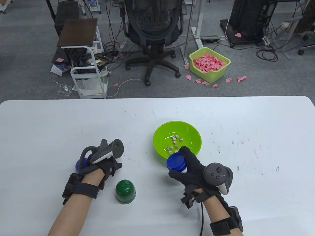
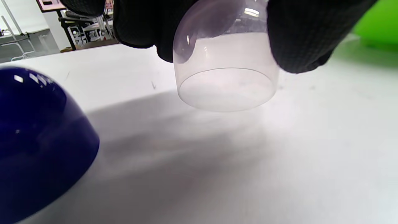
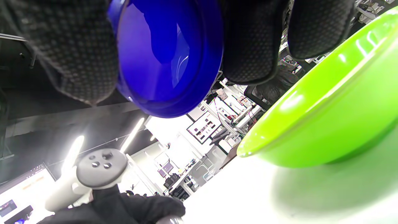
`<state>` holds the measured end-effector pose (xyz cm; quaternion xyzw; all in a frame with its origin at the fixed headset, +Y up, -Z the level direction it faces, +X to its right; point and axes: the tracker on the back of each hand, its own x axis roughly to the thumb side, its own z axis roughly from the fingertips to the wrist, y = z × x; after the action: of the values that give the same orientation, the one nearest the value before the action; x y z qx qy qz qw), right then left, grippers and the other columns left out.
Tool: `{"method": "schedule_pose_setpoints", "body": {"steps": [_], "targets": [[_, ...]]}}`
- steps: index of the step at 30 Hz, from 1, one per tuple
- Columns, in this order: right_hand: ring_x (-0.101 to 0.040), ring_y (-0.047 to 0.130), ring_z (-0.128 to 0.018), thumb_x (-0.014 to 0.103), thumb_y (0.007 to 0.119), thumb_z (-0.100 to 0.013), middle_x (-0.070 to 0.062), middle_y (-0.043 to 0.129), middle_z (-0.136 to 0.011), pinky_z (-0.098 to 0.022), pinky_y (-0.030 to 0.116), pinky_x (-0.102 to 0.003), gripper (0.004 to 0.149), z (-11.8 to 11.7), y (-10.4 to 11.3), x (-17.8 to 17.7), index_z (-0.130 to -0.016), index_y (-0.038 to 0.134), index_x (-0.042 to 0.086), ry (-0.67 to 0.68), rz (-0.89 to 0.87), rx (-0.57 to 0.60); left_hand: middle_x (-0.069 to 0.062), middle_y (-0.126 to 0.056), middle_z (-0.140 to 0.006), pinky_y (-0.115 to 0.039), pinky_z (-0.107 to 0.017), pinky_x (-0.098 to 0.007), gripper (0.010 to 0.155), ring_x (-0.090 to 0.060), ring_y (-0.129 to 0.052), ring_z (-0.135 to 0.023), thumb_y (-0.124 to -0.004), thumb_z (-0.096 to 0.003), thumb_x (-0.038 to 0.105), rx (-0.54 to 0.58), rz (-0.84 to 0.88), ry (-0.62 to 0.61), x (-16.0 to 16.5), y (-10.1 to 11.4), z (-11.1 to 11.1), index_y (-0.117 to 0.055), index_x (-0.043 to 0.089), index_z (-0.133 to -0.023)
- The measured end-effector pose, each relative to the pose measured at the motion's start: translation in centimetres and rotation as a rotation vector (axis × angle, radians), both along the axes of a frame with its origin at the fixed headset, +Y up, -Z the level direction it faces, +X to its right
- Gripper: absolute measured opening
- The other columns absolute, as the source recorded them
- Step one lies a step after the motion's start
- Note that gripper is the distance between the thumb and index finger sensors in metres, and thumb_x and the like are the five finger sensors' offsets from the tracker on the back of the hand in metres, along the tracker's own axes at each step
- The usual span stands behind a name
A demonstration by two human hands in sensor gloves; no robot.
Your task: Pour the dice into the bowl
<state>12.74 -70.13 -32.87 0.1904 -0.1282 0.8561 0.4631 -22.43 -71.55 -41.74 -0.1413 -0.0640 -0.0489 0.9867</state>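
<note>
A lime green bowl (image 1: 190, 134) stands mid-table with several small dice (image 1: 175, 143) in it. My right hand (image 1: 187, 163) grips a blue cup (image 1: 176, 162), tipped at the bowl's near rim. In the right wrist view the fingers (image 3: 252, 46) wrap the blue cup (image 3: 168, 56) beside the bowl (image 3: 326, 118). My left hand (image 1: 108, 164) sits to the bowl's left. In the left wrist view its fingers (image 2: 304, 37) hold a clear cup (image 2: 225, 77) mouth down just above the table.
A dark blue dome cup (image 1: 80, 165) stands against my left hand and also shows in the left wrist view (image 2: 40, 140). A dark green dome cup (image 1: 125, 188) stands mouth down near the front edge, between my hands. The white table (image 1: 258, 123) is scuffed.
</note>
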Motion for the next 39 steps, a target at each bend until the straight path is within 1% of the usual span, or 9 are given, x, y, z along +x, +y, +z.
{"method": "schedule_pose_setpoints", "body": {"steps": [3,6,9,12,17,22,25,29,39], "targets": [[-0.045,0.089,-0.067,0.046,0.097,-0.036,-0.032,0.062,-0.104,-0.057,0.07,-0.07,0.098,0.0,-0.2,-0.3,-0.104,0.045,-0.002,0.007,0.016,-0.002,-0.012,-0.077,-0.105,-0.052,-0.079,-0.064,0.081,-0.039,-0.069,-0.098,-0.086,-0.0394,0.059,0.04,0.044,-0.024,0.1,1.5,0.4,-0.056,0.027,-0.108],[-0.045,0.09,-0.066,0.045,0.097,-0.036,-0.032,0.062,-0.104,-0.057,0.07,-0.069,0.098,0.1,-0.3,-0.6,-0.104,0.045,-0.002,0.012,0.039,-0.003,-0.012,-0.077,-0.105,-0.053,-0.079,-0.064,0.081,-0.039,-0.07,-0.098,-0.086,-0.0396,0.059,0.093,0.128,-0.06,0.6,3.4,1.1,-0.056,0.027,-0.108],[-0.044,0.091,-0.065,0.045,0.097,-0.035,-0.033,0.062,-0.104,-0.056,0.071,-0.069,0.098,0.2,-0.4,-0.9,-0.104,0.045,-0.002,0.021,0.057,-0.003,-0.012,-0.078,-0.105,-0.053,-0.078,-0.064,0.081,-0.039,-0.071,-0.098,-0.085,-0.0397,0.06,0.127,0.224,-0.107,1.5,5.3,2.0,-0.057,0.027,-0.108],[-0.043,0.092,-0.063,0.045,0.098,-0.035,-0.033,0.064,-0.103,-0.056,0.072,-0.069,0.099,0.3,-0.5,-1.2,-0.104,0.046,-0.002,0.03,0.064,-0.005,-0.012,-0.078,-0.105,-0.052,-0.079,-0.065,0.081,-0.039,-0.07,-0.098,-0.085,-0.04,0.06,0.153,0.265,-0.154,2.7,6.9,3.1,-0.056,0.027,-0.108],[-0.042,0.093,-0.062,0.045,0.098,-0.034,-0.032,0.065,-0.103,-0.056,0.073,-0.068,0.099,0.4,-0.7,-1.7,-0.104,0.047,-0.002,0.047,0.08,-0.009,-0.011,-0.079,-0.105,-0.053,-0.078,-0.064,0.081,-0.038,-0.071,-0.098,-0.084,-0.0399,0.061,0.173,0.359,-0.241,4.7,8.6,4.7,-0.057,0.027,-0.108],[-0.042,0.094,-0.061,0.045,0.099,-0.033,-0.032,0.067,-0.103,-0.055,0.074,-0.068,0.099,0.5,-0.8,-2.2,-0.104,0.048,-0.002,0.06,0.097,-0.009,-0.011,-0.08,-0.104,-0.054,-0.078,-0.064,0.081,-0.038,-0.073,-0.097,-0.084,-0.0398,0.062,0.163,0.452,-0.315,6.4,9.3,6.0,-0.058,0.026,-0.108],[-0.042,0.095,-0.061,0.046,0.099,-0.033,-0.031,0.067,-0.103,-0.055,0.074,-0.068,0.099,0.7,-0.9,-2.5,-0.103,0.048,-0.002,0.069,0.103,-0.006,-0.01,-0.082,-0.103,-0.056,-0.077,-0.064,0.081,-0.037,-0.075,-0.096,-0.084,-0.0395,0.063,0.172,0.477,-0.351,7.2,9.3,6.5,-0.059,0.026,-0.107],[-0.042,0.094,-0.062,0.047,0.097,-0.034,-0.032,0.066,-0.103,-0.055,0.073,-0.068,0.099,0.8,-1.2,-3.1,-0.104,0.047,-0.002,0.089,0.109,-0.01,-0.01,-0.083,-0.102,-0.057,-0.076,-0.064,0.081,-0.038,-0.076,-0.095,-0.083,-0.0395,0.064,0.133,0.53,-0.382,8.4,9.0,7.1,-0.06,0.025,-0.107],[-0.043,0.092,-0.064,0.045,0.097,-0.035,-0.031,0.062,-0.105,-0.056,0.072,-0.068,0.1,1.3,-1.0,-3.7,-0.105,0.043,-0.002,0.098,0.091,0.025,-0.01,-0.082,-0.102,-0.056,-0.076,-0.064,0.081,-0.037,-0.075,-0.096,-0.082,-0.0399,0.064,0.099,0.515,-0.415,10.5,7.9,7.3,-0.058,0.026,-0.107]]}}
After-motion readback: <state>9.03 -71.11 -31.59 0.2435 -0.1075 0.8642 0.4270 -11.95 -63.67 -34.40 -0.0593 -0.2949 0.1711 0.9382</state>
